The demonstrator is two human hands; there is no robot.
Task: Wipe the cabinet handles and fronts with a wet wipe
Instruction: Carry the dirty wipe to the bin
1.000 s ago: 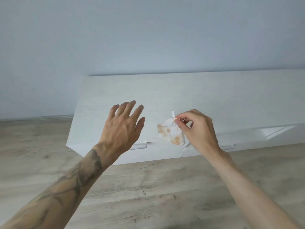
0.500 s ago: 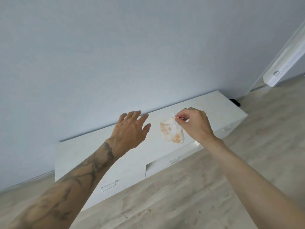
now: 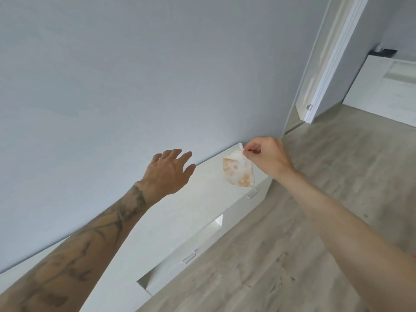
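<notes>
Grip first: my right hand [image 3: 267, 158] pinches the wipe [image 3: 238, 174] by its top corner, thumb against fingertip, other fingers curled in. My left hand [image 3: 168, 174] holds nothing. Its fingers are spread and fairly straight, its palm is down, and it hovers over the far part of the cabinet [image 3: 191, 210] top. I cannot tell whether it touches.

The wipe hangs free in the air, touching no surface, in front of the cabinet's far right end. It has orange-brown stains across the middle and lower edge, so it looks well used.

The cabinet is low and white and runs along the grey wall [image 3: 112, 86] from near left to far right. Its fronts [image 3: 245, 206] face the wood floor [image 3: 292, 244] and show only edge-on from up here. The far handle [image 3: 251, 194] sits just below the hanging wipe, and the near handle [image 3: 189, 258] is lower in view. There are two notch-like gaps along the front edge. They may be fronts standing ajar, but I cannot tell. A doorway [image 3: 326, 64] is at far right.

Step, as I judge it: between strokes, with the wipe lifted off and nothing being cleaned right now. How much of the fronts is done can't be read from here.

The next move calls for a different hold. A corner pinch gives no pressure, so the wipe needs to go flat under my fingers, ideally folded to a cleaner face. Then it comes down onto a front or around a handle, most likely the far one since it is closest.
</notes>
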